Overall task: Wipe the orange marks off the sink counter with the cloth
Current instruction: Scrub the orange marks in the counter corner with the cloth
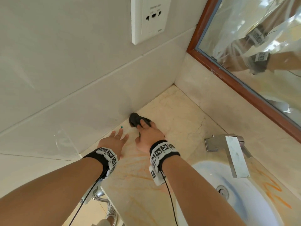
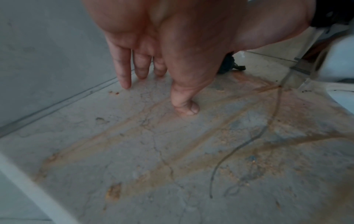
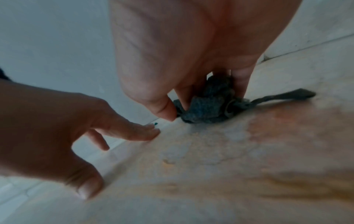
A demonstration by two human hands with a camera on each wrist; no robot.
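Both hands low, right [image 1: 149, 136] gripping cloth [image 1: 136, 120]

Cloth [image 1: 136, 120] mostly covered by right hand [image 1: 149, 136]; only bunched end shows at 11 o'clock of knuckles. Socket [image 1: 150, 18] lettering too small to read. Sink basin [image 1: 241, 201] cut off at frame's 5 o'clock. Right wrist view blurred at orange marks [image 3: 277, 125].

Dark cloth [image 1: 136, 120] bunched on counter [image 1: 182, 118] — orange marks [image 1: 138, 175] nearby.
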